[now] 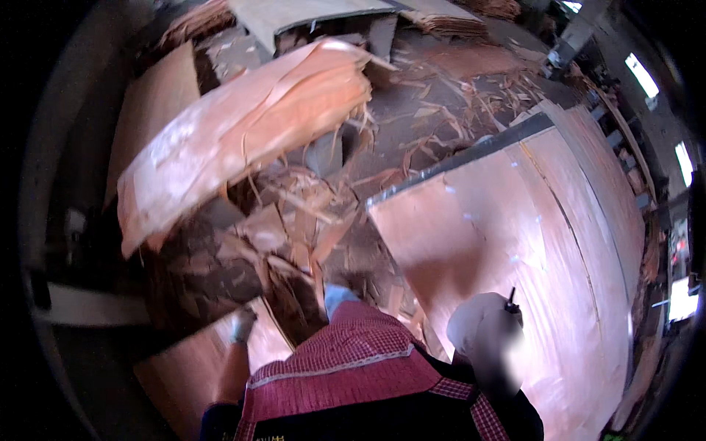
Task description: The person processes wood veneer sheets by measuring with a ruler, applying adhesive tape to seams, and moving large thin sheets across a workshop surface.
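Apparently, a thin wood sheet [184, 371], lying between seven and eight o'clock, is gripped near its one-o'clock corner by the gloved left hand [241, 325]. It may be judged light, springy and easily split along the grain, so best held by opposite edges. Toward half past four, the right hand [471, 327] is blurred; whether it is closed cannot be told.

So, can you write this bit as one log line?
left hand: at edge of wooden sheet | right hand: pale-gloved, partly blurred, small dark item at it | nearby: wood scraps
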The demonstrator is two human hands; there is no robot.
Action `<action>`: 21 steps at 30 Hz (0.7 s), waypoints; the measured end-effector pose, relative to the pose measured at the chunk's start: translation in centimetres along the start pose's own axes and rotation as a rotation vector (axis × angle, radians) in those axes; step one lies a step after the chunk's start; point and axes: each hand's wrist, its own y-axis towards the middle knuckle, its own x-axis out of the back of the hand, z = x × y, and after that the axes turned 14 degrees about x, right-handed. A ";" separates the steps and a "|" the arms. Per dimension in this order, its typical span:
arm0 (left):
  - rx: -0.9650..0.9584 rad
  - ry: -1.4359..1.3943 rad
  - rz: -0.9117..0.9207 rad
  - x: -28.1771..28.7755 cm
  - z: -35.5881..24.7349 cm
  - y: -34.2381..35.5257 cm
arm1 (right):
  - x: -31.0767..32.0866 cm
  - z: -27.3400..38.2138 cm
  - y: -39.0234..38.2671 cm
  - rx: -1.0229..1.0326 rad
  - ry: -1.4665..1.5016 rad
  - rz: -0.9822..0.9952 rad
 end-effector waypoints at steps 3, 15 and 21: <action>0.027 -0.076 0.324 -1.5 -2.8 4.4 | 6.2 2.6 1.3 0.029 -0.114 -0.022; -0.019 -0.005 0.635 6.1 -13.3 44.0 | 23.4 11.3 3.8 0.151 -0.597 -0.121; -0.473 -0.016 0.466 12.0 -31.0 70.5 | 28.9 13.7 5.8 0.252 -0.838 -0.198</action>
